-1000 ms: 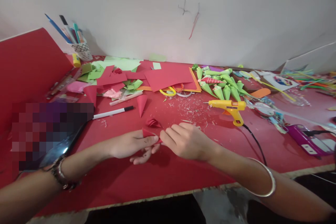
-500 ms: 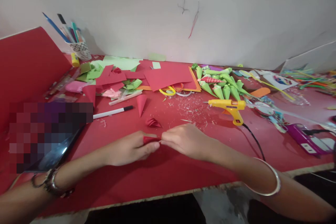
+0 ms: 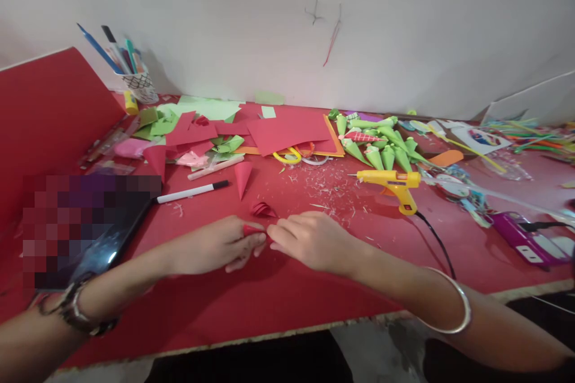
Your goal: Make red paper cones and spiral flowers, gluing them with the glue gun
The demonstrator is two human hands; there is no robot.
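Between my two hands is a small piece of red paper [image 3: 253, 229], mostly hidden by the fingers. My left hand [image 3: 227, 245] pinches it with thumb and index finger. From the other side, the closed fingertips of my right hand [image 3: 309, 241] meet the same paper. Just beyond my hands lies a folded, layered red paper piece [image 3: 263, 209]. A rolled red paper cone [image 3: 242, 177] rests a little farther back, near a white marker with a black cap [image 3: 191, 192].
A yellow glue gun [image 3: 395, 184] lies to the right, its cord trailing toward me. Behind it are several green paper cones [image 3: 381, 143]. Paper scraps, scissors with yellow handles [image 3: 287, 157] and a pen cup [image 3: 140, 86] line the back. A dark tablet-like device [image 3: 121, 233] lies left.
Both hands have shifted slightly left and the left fingers have spread a bit below the paper. Less of the red paper shows now. The other things stay put.
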